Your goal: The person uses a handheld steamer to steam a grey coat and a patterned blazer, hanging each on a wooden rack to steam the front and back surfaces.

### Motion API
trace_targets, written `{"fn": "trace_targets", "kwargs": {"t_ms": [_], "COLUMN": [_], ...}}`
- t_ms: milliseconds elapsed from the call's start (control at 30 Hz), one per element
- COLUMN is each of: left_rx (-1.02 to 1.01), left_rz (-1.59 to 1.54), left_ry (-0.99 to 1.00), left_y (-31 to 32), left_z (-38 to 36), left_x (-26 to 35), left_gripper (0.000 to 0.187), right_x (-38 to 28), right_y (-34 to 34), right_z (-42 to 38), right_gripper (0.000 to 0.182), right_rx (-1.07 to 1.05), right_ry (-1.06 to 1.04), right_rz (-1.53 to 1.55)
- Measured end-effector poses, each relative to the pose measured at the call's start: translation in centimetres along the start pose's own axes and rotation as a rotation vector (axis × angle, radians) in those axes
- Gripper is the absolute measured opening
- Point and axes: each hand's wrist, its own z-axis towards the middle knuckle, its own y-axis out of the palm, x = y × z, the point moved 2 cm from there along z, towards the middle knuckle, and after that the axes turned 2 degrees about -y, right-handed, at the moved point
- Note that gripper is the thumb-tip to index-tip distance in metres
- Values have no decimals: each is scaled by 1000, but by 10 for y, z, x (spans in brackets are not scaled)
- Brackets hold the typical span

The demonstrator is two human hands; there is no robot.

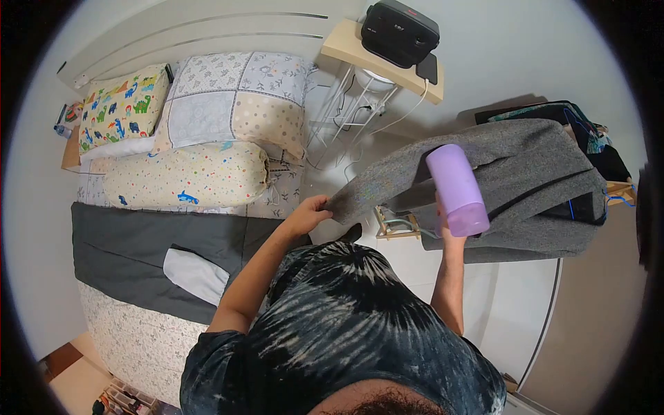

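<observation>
A grey wool coat [532, 173] hangs on a rack at the right, with one sleeve [373, 183] stretched out toward the left. My left hand [308, 217] pinches the end of this sleeve and holds it taut. In my right hand [451, 225] is a light purple handheld garment steamer [456, 180], held over the coat near the base of the sleeve. It has a see-through purple water tank at its near end. The steamer hides most of my right hand's fingers.
A bed with pillows [235, 97], a bolster [187, 173] and dark grey trousers [131, 238] lies at left. A wooden-topped side table [339, 45] carries a black boxy device [400, 33] and a phone [427, 68]. Other dark clothes [588, 124] hang behind the coat.
</observation>
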Motion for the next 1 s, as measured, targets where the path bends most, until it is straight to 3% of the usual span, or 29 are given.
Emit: {"fn": "trace_targets", "kwargs": {"t_ms": [100,200,267,367,467,533,667,733,767,867,1000], "left_rx": [23,42,100,136,105,74,80,72,71,78,70], "left_rz": [-5,-11,83,151,189,125,112,168,221,174,222], "left_ry": [1,20,-10,-6,11,0,-72,-66,-64,-8,-27], "left_y": [0,-1,-3,-12,-12,0,5,4,3,2,-4], "left_z": [-1,-2,-3,3,3,-2,2,6,7,7,7], "left_x": [0,-2,1,-17,-17,2,2,0,-1,-6,-8], "left_gripper": [29,27,21,15,11,13,21,20,20,19,20], "right_x": [-18,-62,-60,-82,-62,-53,-44,-32,-18,-25,-31], "right_y": [-26,-53,-59,-73,-71,-71,-52,-38,-31,-26,-26], "right_z": [21,41,45,53,48,45,30,16,9,3,4], "right_gripper": [19,19,18,16,15,14,14,15,17,19,21], "right_rx": [135,154,174,166,245,201,174,206,110,71,166], "right_ry": [112,266,215,364,323,159,137,-16,-41,58,-144], "right_rz": [181,346,316,409,481,166,191,105,53,164,156]}}
